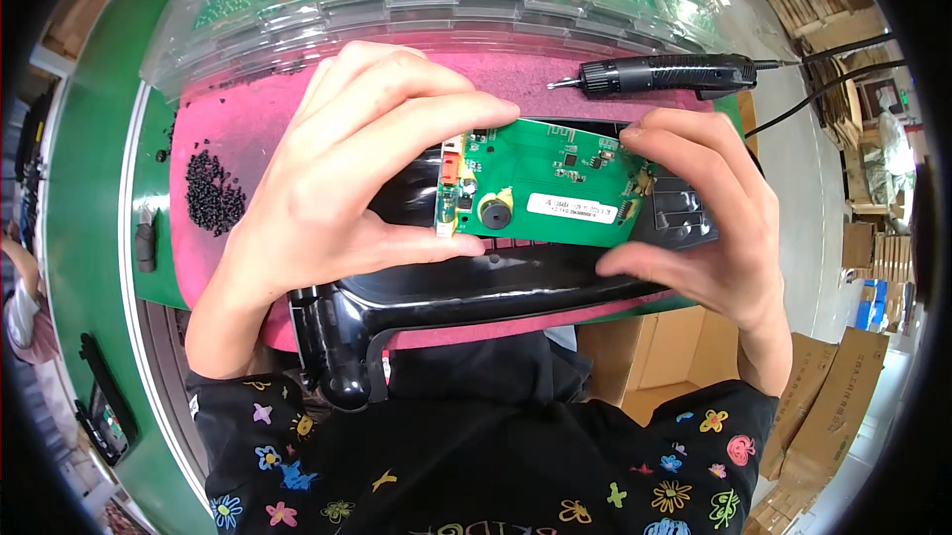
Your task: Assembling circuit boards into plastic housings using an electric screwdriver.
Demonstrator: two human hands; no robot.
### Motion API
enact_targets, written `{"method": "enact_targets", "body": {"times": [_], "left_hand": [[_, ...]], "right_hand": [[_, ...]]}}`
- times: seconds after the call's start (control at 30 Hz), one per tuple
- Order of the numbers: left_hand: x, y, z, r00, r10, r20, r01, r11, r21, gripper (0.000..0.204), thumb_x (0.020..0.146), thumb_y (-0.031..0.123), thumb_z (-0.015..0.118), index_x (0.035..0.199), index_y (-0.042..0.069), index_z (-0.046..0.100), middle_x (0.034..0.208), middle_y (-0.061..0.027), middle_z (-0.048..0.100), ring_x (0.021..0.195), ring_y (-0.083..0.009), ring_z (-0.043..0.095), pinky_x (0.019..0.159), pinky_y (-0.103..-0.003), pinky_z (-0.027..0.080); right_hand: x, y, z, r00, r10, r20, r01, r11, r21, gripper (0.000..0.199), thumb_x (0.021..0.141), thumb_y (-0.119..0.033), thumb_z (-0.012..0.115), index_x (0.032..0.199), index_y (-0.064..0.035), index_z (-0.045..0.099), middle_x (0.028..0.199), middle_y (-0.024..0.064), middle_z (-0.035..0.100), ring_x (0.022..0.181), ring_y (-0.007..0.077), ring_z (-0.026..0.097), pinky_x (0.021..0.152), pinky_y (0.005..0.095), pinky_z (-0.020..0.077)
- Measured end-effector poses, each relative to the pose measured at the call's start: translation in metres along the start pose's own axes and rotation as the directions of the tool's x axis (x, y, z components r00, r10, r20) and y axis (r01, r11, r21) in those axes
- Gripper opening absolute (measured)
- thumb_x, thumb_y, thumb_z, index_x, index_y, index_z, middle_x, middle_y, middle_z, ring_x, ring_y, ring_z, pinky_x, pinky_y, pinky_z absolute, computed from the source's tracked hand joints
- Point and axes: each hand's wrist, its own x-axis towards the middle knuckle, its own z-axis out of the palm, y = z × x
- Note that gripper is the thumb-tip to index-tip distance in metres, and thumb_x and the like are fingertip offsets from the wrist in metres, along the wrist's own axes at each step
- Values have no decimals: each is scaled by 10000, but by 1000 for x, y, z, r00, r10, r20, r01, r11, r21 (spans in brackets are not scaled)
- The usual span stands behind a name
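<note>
Between my two hands is a green circuit board (526,173) with a white label, a round black buzzer and connectors along its left edge. My left hand (347,158) grips the board's left end, fingers over the top edge and thumb at the lower edge. At the board's right end, my right hand (714,208) curls its fingers on the upper corner, with its thumb near the lower edge. Directly beneath lies a glossy black plastic housing (476,289), partly covered by the board and my hands.
A black electric screwdriver (664,76) lies at the far right, its cable running off rightward. Small black screws (213,193) are heaped on the pink mat (238,118) at left. Clear plastic trays (436,19) of green boards stand behind. An open cardboard box (684,356) sits below the table's right edge.
</note>
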Motion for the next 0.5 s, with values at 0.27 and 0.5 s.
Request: {"method": "enact_targets", "body": {"times": [0.27, 0.5], "left_hand": [[-6, 2, 4, 976, -194, 100, 214, 942, -259, 782, 509, 286, 914, 1194, 6, 659, 1039, -97, 622, 888, -201, 598, 713, -305, 473], [-9, 16, 7, 824, -320, 468, 410, 906, -102, 627, 605, 232, 859, 1143, 4, 633, 1014, -123, 609, 841, -269, 652, 704, -347, 533]], "right_hand": [[-13, 8, 14, 994, -13, -111, 10, 1000, -26, 695, 545, -280, 908, 1096, 40, 631, 1014, 168, 666, 886, 326, 651, 767, 382, 534], [-32, 14, 43, 990, 141, -8, -134, 957, 256, 574, 574, -213, 915, 1032, 5, 647, 928, 136, 672, 826, 298, 653, 736, 356, 535]]}}
